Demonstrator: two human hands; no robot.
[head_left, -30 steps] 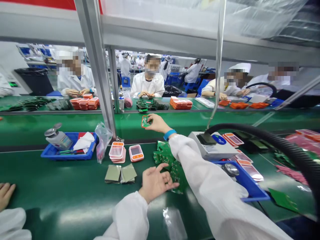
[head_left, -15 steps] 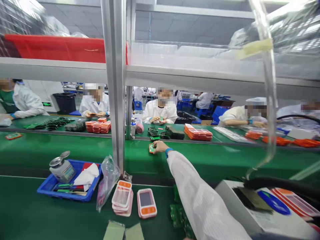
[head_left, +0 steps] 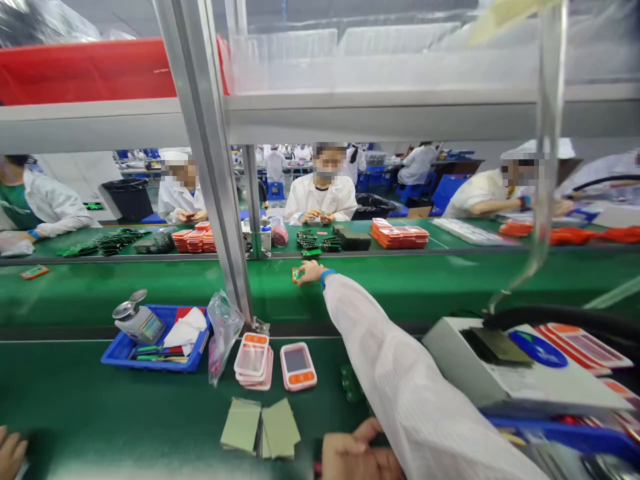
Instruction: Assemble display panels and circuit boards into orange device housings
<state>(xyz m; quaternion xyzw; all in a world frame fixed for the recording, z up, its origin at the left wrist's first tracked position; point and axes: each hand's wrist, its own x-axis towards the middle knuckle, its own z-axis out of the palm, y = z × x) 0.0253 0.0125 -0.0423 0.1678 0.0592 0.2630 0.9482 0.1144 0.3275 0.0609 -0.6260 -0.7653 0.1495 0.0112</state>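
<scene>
My right hand [head_left: 311,271] reaches far out over the green conveyor belt [head_left: 400,277], in a white sleeve with a blue wristband. Its fingers pinch a small green circuit board in an orange frame [head_left: 295,274], at or just above the belt. My left hand [head_left: 353,457] is low in view beside the right sleeve, with bent fingers and the thumb on top; what it holds, if anything, is hidden. Near it lie pale green square sheets [head_left: 243,427], a white and orange device with a grey screen [head_left: 299,367], and stacked clear-windowed covers [head_left: 251,357].
A blue tray [head_left: 113,357] holds a metal-topped bottle, tools and white cloth. A metal post [head_left: 200,133] and a shelf [head_left: 400,120] stand before me. A white box [head_left: 450,360] is at right. Co-workers sit across the belt; another person's hand [head_left: 11,453] shows at bottom left.
The view has tilted down. My right hand still pinches the framed board and has shifted slightly left. My left hand has come more fully into view, as has another person's hand at left.
</scene>
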